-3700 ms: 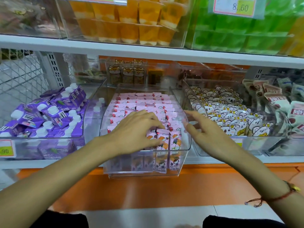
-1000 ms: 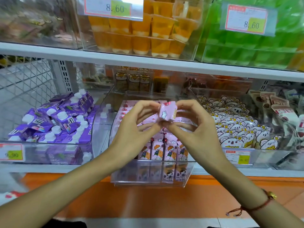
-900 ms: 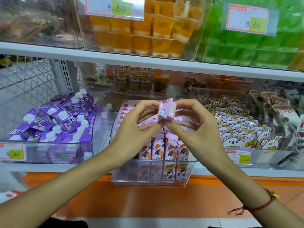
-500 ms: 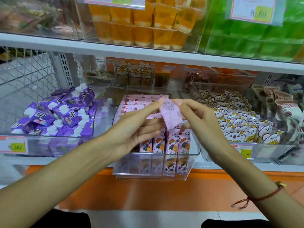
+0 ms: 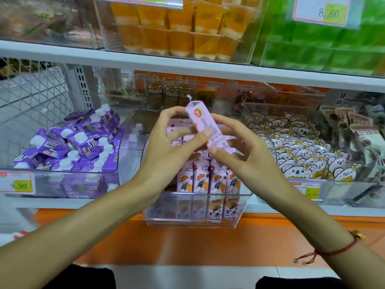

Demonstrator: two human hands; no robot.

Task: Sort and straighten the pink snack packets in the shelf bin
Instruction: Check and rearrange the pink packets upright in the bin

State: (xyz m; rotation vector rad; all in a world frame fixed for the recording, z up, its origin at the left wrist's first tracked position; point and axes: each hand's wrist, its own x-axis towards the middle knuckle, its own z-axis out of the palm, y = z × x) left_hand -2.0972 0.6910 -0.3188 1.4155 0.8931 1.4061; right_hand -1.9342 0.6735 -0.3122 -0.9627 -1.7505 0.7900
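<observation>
A single pink snack packet [image 5: 205, 126] is held up in the air above the clear shelf bin [image 5: 193, 213], tilted so that its folded top points up and to the left and its printed back panel faces the camera. The left hand [image 5: 166, 151] pinches it, thumb across the middle of the packet and fingertips curled behind its upper end. The right hand [image 5: 245, 151] grips the lower part, thumb pressing from below and fingers wrapped round the far side. Directly beneath, the bin holds the other pink packets [image 5: 208, 180]: a front row stands upright showing a cartoon child, and further rows lie behind, largely hidden by the hands, so their order cannot be judged well. The bin juts forward over the orange shelf edge [image 5: 187, 240]. To its left a bin of purple drink cartons [image 5: 77, 142] with white caps sits in a loose heap; to its right is a bin of koala-faced packets [image 5: 302, 155]. On the shelf above stand orange jelly cups [image 5: 177, 28] and green jelly cups [image 5: 323, 44], the latter behind a price tag [image 5: 325, 11] reading 8.60. A red string bracelet [image 5: 333, 250] circles the right wrist.
</observation>
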